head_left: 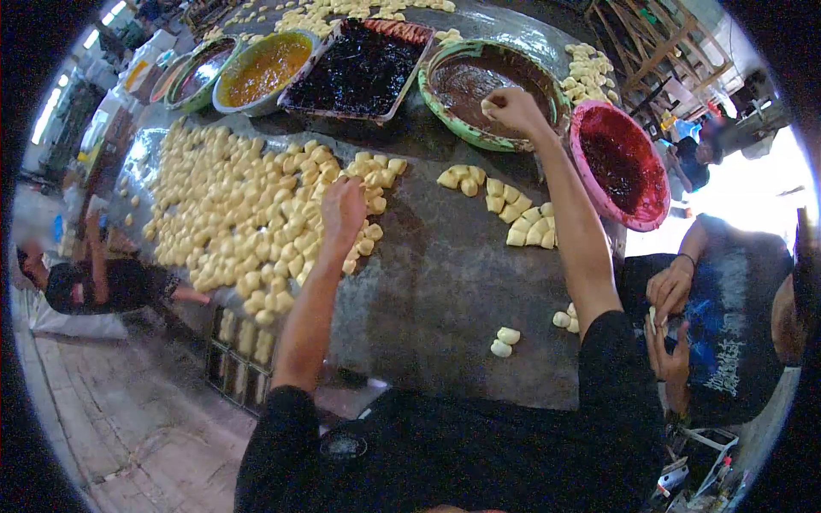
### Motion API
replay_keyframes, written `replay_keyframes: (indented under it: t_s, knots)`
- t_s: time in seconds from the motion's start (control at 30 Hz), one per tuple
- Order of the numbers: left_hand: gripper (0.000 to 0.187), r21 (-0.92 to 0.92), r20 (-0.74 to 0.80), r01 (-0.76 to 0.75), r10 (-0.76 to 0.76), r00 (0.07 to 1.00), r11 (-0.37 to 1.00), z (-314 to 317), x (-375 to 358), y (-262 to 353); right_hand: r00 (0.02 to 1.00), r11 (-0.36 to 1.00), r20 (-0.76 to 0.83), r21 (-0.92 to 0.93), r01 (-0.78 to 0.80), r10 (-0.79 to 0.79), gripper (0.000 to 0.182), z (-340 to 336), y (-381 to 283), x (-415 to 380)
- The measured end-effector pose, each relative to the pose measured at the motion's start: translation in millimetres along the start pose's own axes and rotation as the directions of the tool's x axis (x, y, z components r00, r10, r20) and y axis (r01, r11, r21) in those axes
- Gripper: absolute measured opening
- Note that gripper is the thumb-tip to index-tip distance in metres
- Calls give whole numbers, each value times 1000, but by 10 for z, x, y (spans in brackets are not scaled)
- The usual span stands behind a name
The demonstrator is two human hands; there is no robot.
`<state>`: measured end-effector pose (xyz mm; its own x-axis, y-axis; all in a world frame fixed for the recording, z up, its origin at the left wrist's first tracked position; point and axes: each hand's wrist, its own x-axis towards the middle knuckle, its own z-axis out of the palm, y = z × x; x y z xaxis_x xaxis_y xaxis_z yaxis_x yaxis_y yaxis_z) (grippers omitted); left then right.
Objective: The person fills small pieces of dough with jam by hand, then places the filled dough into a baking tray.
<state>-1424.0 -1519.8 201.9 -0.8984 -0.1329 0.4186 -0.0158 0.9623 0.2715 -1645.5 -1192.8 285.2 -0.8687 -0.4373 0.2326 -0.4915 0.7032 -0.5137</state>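
My right hand (516,111) reaches over a green-rimmed bowl (436,109) of brown chocolate-like filling, its fingers pinched together on a small pale lump that looks like dough. My left hand (344,209) rests at the right edge of a wide spread of small dough pieces (248,205). Its fingers are curled closed among them, and whatever lies between them is hidden. Several cut dough pieces (532,227) sit in clusters right of centre. Two small dough pieces (505,340) lie nearer to me on the dark table (428,299).
A tray (355,73) of dark filling, a bowl (267,73) of orange filling and a pink basin (620,167) of red filling line the back. Baking tins (239,350) with dough stand at the left front. At the right, a co-worker's hands (670,299) hold a small pale piece.
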Motion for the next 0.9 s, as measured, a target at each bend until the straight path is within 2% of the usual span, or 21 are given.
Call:
replay_keyframes:
  t_s: [0.03, 0.1, 0.13, 0.2, 0.23, 0.33, 0.37, 0.4, 0.43, 0.47, 0.5, 0.57, 0.6, 0.63, 0.73, 0.77, 0.87, 0.9]
  knots:
    - [20, -32, -49, -15, 13, 999, 999, -88, -21, 28, 999, 996, 37, -93, -13, 17, 29, 105, 38, 186]
    - [18, -299, -70, 42, -65, 995, 953, -449, -107, 156, 993, 961, 99, -273, -33, 63, 26, 398, 114, 485]
    - [18, -426, -70, 64, -103, 992, 902, -677, -149, 245, 987, 948, 151, -317, 2, 48, 25, 518, 165, 624]
    - [17, -530, -208, 47, -184, 961, 847, -991, -267, 279, 965, 913, 258, -400, 75, 34, 25, 714, 221, 791]
    - [18, -612, -262, 36, -246, 933, 790, -1180, -330, 310, 945, 947, 326, -305, 101, 4, 25, 613, 31, 701]
    - [25, -768, -329, 24, -426, 843, 640, -1642, -489, 237, 850, 987, 506, -16, -158, 145, 21, 336, -261, 541]
    - [28, -939, -172, 50, -591, 788, 340, -1763, -531, 310, 824, 979, 551, 56, -195, 133, 17, 232, -288, 496]
    - [27, -995, 29, 82, -625, 780, 57, -1834, -606, 349, 850, 971, 520, 150, -188, 84, 17, 224, -222, 449]
    - [26, -967, 230, 112, -594, 771, -230, -1901, -689, 379, 876, 954, 481, 243, -176, 40, 17, 297, -89, 396]
    - [26, -855, 410, 135, -491, 769, -501, -1966, -727, 399, 905, 933, 425, 325, -155, 2, 17, 262, -53, 352]
    - [20, -836, 428, 78, -557, 712, -543, -1796, -768, 384, 882, 751, 471, 569, -335, 36, 14, 267, -71, 254]
    - [20, -842, 419, 192, -388, 821, -505, -1657, -983, 353, 876, 814, 481, 491, -312, 46, 15, 171, -90, 248]
    - [20, -846, 416, 245, -302, 858, -473, -1681, -1068, 380, 871, 840, 490, 451, -301, 50, 15, 154, -86, 248]
    - [23, -857, 418, 270, -285, 863, -440, -1698, -1135, 415, 880, 837, 470, 453, -306, 67, 16, 170, -91, 240]
    - [29, -892, 406, 317, -260, 876, -323, -1757, -1298, 547, 886, 656, 462, 654, -377, 48, 19, 171, -183, 171]
    - [29, -910, 382, 311, -263, 886, -274, -1769, -1317, 552, 909, 621, 418, 711, -330, 5, 21, 179, -246, 144]
    - [24, -966, 257, 243, -242, 936, -83, -1827, -1367, 454, 951, 203, 287, 944, -260, -112, 22, 243, -1240, -412]
    - [23, -973, 223, 230, -255, 941, -2, -1875, -1387, 459, 940, 122, 287, 956, -268, -183, 21, 272, -1584, -660]
